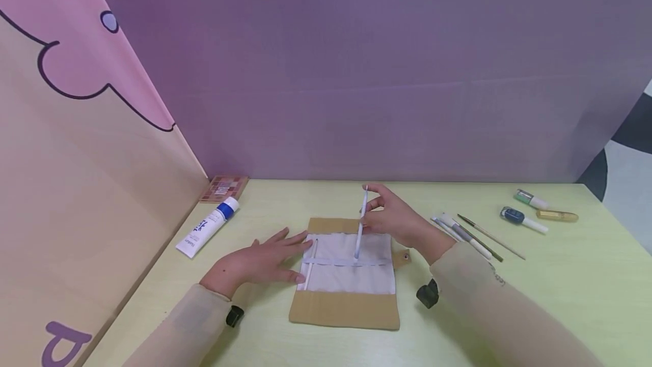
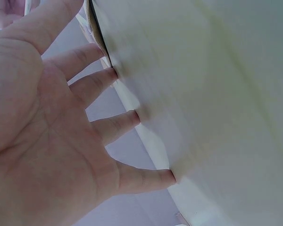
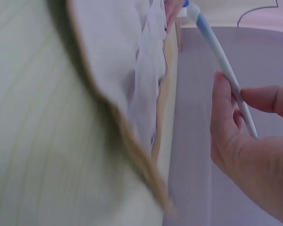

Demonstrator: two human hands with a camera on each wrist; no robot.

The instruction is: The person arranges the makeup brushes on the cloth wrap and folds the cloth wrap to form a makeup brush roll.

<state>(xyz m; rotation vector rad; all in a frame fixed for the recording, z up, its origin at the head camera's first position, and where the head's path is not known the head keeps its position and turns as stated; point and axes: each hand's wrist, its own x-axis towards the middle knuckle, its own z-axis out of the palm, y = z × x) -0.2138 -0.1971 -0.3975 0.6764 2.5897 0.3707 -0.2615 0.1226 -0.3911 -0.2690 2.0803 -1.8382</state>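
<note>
A tan fabric roll-up pouch (image 1: pixel 344 310) lies unfolded on the table, with a white lining and a pale band across its middle. Between thumb and fingers, my right hand (image 1: pixel 389 217) pinches a slim white pen-like stick (image 3: pixel 221 59) that has a light-blue section near one end. It slants over the lining, its lower end at the band in the head view. My left hand (image 1: pixel 265 262) has its fingers spread, fingertips at the pouch's left edge; in the left wrist view its palm (image 2: pixel 52 127) shows. Beside those fingertips, another thin white stick (image 1: pixel 312 268) runs under the band.
A white tube with a blue band (image 1: pixel 209 228) and a reddish checked flat box (image 1: pixel 224 188) lie at left. To the right are several slim pens and brushes (image 1: pixel 466 237), a dark-blue-and-white marker (image 1: pixel 523 220), a green-and-white one (image 1: pixel 531 199) and a gold tube (image 1: pixel 557 216).
</note>
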